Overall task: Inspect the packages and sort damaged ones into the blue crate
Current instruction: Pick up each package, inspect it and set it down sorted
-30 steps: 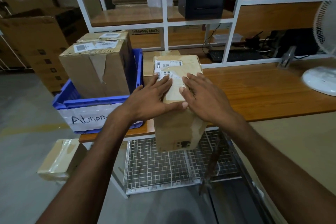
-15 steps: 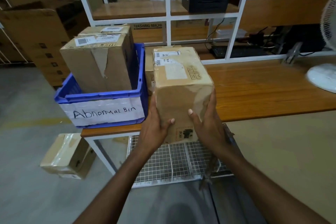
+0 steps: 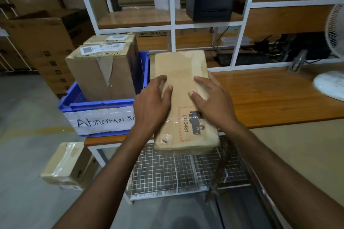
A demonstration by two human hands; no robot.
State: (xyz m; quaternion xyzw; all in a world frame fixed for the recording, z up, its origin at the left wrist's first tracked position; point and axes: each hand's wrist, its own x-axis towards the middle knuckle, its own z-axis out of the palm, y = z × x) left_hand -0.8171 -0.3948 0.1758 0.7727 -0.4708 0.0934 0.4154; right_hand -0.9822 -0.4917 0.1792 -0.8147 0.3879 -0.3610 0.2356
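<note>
A brown cardboard pkg was held over the front edge of the wooden surface, just right of the blue crate, gripped at its L side by the left hand and at its R side by the right hand, thumbs on top. Its top face was seen glossy w/ clear tape, printed w/ a red dashed frame, "UN 3481" and a black mark; a small tear was noted near the near-left corner.

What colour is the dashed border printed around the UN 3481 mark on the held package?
Red dashes on the package; the head view shows the border best.
</note>
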